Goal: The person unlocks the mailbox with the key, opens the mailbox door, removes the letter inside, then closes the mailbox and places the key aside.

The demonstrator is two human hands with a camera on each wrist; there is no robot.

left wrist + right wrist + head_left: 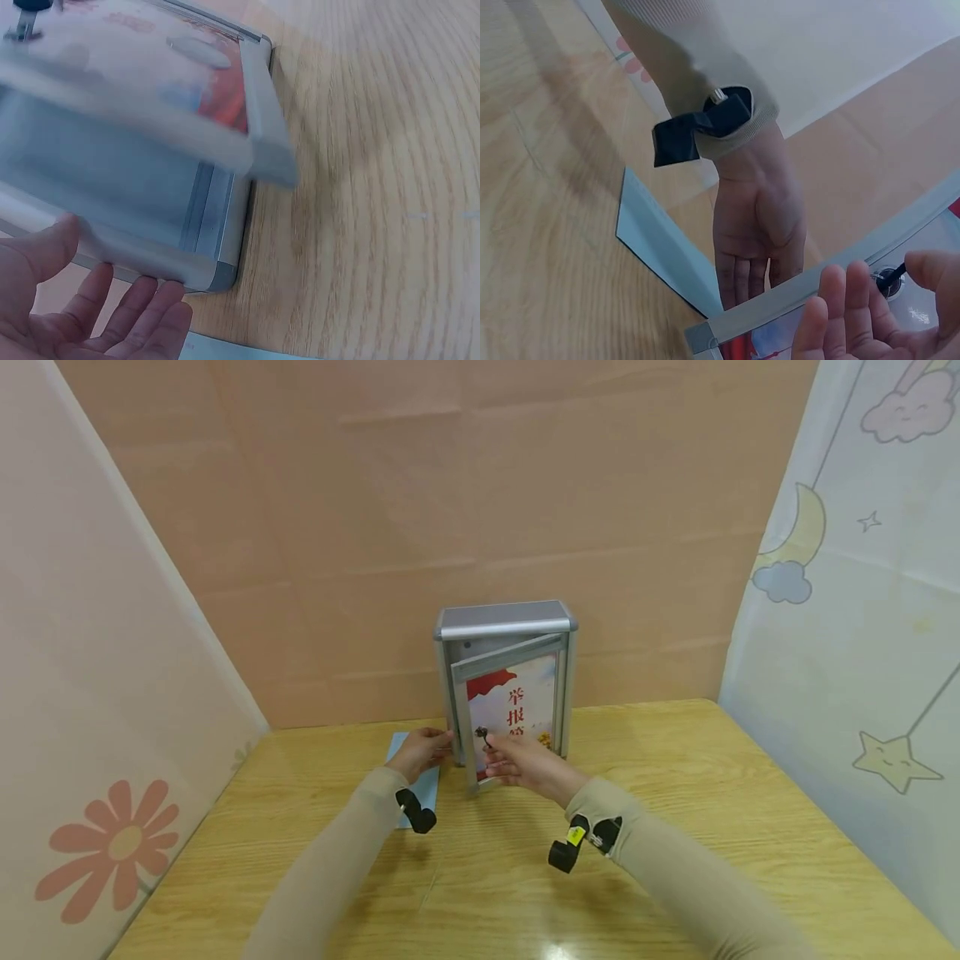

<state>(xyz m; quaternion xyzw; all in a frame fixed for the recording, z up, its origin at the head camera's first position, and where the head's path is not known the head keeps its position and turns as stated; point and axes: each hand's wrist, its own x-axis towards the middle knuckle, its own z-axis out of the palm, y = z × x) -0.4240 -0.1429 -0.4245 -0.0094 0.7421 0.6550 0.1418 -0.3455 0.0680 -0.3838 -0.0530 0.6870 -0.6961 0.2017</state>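
A silver-framed metal box [504, 613] with a sloped top stands upright by the back wall, its front door [534, 681] swung partly outward. Red lettering and a red drape design decorate the door. My right hand [536, 766] pinches a dark-headed key [892, 280] between thumb and index finger, at the round lock on the door's free side. My left hand [422, 753] holds the box's left side, with the thumb on the front edge [112, 244] and the other fingers along the outer side. Part of the box's grey interior [97, 161] shows behind the door.
A light blue folded sheet [425, 792] lies on the wood-grain table [480, 893] left of the box, partly under the left hand and wrist. A tan wall covering [360, 527] stands behind; printed panels [862, 635] flank the sides. Both wrists wear black camera mounts [416, 812].
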